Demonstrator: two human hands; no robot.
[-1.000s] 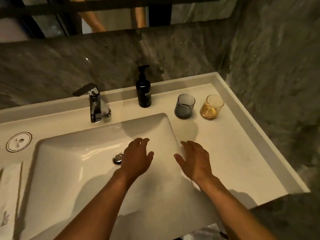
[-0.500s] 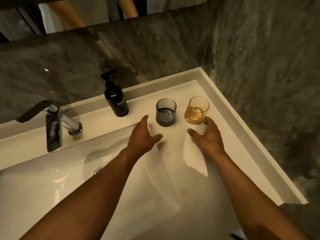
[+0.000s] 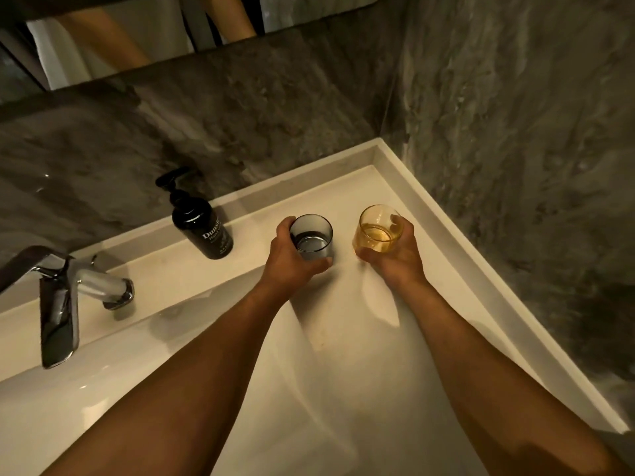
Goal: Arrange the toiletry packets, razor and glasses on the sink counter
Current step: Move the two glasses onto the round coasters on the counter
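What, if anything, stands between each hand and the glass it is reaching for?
Nothing visible. The left hand is wrapped around the grey glass, and the right hand around the amber glass.

A bathroom, probably a hotel's: a white sink counter set into grey marbled walls, a chrome faucet and black pump bottle left of the grip, a mirror above.
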